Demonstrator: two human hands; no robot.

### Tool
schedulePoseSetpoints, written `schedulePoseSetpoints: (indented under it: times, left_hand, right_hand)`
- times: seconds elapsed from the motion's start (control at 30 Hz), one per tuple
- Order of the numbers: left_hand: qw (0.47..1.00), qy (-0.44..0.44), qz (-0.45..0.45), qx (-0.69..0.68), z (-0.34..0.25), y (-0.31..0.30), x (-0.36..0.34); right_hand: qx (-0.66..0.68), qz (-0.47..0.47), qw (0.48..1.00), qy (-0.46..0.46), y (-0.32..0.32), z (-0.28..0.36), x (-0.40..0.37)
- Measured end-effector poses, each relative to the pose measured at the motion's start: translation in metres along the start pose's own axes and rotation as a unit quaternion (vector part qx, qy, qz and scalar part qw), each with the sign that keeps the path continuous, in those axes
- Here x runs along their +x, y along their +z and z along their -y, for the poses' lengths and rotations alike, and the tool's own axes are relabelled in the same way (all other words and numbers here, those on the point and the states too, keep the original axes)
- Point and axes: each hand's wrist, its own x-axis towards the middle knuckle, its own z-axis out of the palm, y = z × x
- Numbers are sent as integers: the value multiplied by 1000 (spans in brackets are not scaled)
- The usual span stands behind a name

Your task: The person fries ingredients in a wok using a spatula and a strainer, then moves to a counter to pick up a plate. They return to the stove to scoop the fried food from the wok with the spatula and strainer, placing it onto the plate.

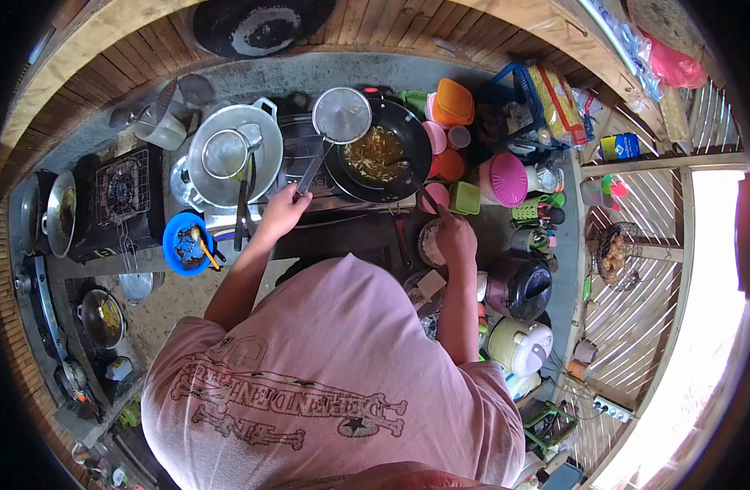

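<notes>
My left hand (285, 212) is closed around the handle of a round mesh strainer (342, 115). The strainer hangs above the left rim of a black wok (420, 139). Brownish oil with pale shredded pieces of food (373, 159) lies in the wok. My right hand (456, 238) grips the dark handle of a spatula-like cooking utensil (430, 200), whose far end dips into the food; its exact shape is hidden. Left of the strainer stands a large metal pot (264, 167) with a second strainer (225, 153) and a ladle in it.
A blue bowl (172, 265) with a spoon sits below the pot, near a grill rack (122, 192). Pink, orange and green containers (465, 198) crowd the wok's right side. A dark cooker (519, 287) and a pale rice cooker (519, 346) stand by my right arm.
</notes>
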Motion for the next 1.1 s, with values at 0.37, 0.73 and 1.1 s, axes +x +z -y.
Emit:
schedulePoseSetpoints:
  times: [0.37, 0.73, 1.1]
  left_hand:
    - [1000, -1, -15, -10, -2, -4, -4]
    - [1000, -1, -26, -9, -2, -4, -1]
    - [999, -17, 2, -45, -14, -6, 4]
  right_hand:
    - [4, -51, 998, -41, 30, 12, 69]
    - [42, 29, 997, -52, 33, 59, 60]
    - [34, 60, 995, -65, 4, 50, 9]
